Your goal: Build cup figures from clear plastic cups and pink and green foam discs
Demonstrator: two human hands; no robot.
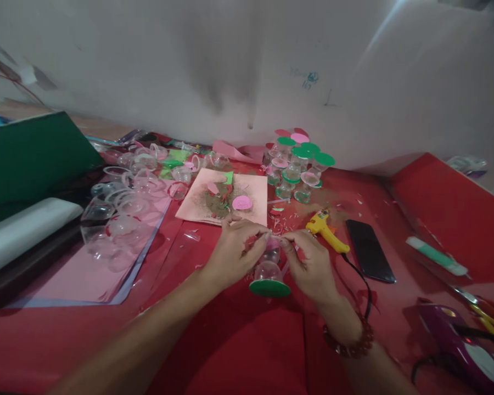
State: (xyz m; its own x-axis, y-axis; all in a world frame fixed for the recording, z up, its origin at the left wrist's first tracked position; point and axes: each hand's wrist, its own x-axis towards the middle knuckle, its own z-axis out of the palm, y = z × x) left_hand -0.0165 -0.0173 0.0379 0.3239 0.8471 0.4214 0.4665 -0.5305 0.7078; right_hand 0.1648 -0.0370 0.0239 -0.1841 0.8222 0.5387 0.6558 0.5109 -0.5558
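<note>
My left hand [234, 252] and my right hand [308, 263] meet over a small clear plastic piece made of two cups joined mouth to mouth, a sort of hourglass [269, 271]. It stands on a green round base [269, 288] on the red table cover [239, 340]. Both hands pinch at its top, where a pink disc [274, 243] shows between the fingertips. My right wrist wears a bead bracelet [352, 340].
A pink sheet with brown powder and a pink disc [226, 198] lies just beyond. Finished cup pieces with green and pink lids [298, 164] stand behind it. Loose clear cups [127, 203] lie left, with a yellow glue gun [326, 229], phone [369, 250], glue stick [436, 256] and purple tool [456, 340] right.
</note>
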